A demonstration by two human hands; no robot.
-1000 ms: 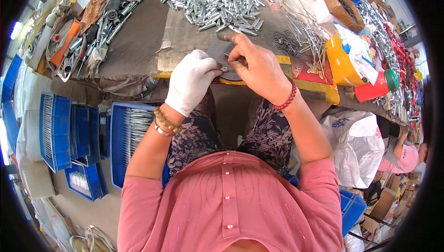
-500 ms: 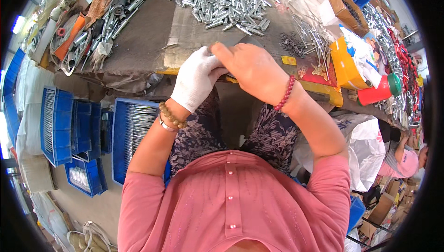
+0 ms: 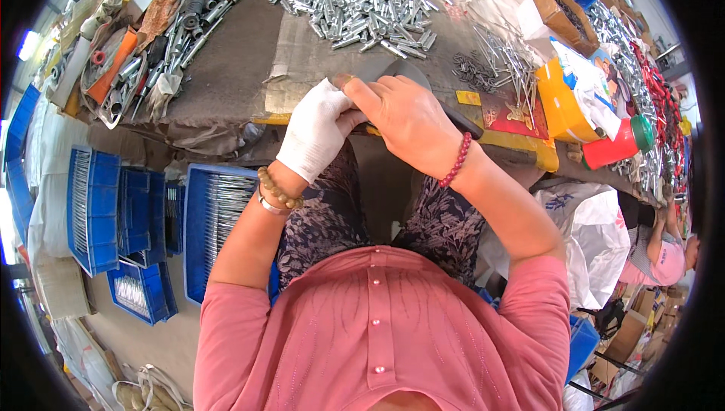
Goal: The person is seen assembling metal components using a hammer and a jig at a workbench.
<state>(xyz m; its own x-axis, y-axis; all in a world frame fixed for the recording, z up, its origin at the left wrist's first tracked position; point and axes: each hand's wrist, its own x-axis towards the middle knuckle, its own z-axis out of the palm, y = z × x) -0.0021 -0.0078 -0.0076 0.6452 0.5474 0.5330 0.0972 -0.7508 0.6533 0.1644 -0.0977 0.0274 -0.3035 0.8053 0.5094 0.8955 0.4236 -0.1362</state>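
Observation:
My left hand [image 3: 313,130], in a white knit glove, is closed with its fingers curled at the front edge of the bench. My bare right hand [image 3: 404,120] is closed too, its fingertips meeting the gloved fingers. Whatever they pinch is hidden between them. A dark grey flat piece with a rounded edge [image 3: 408,73] shows just beyond my right hand, and a dark bar [image 3: 461,122] shows beside it. I cannot tell whether either is held. Past my hands lies a heap of short silver metal tubes [image 3: 362,7] on the bench.
Tools and scraps [image 3: 162,41] crowd the bench's left. On the right lie thin metal rods [image 3: 513,71], dark small parts [image 3: 476,70], a yellow box [image 3: 563,101] and a red jar with green lid [image 3: 615,147]. Blue bins [image 3: 198,230] stand lower left. Another person [image 3: 664,256] is far right.
Both hands stay together, with only a slight shift to the left. More of the dark grey piece and the dark bar now shows past my right hand.

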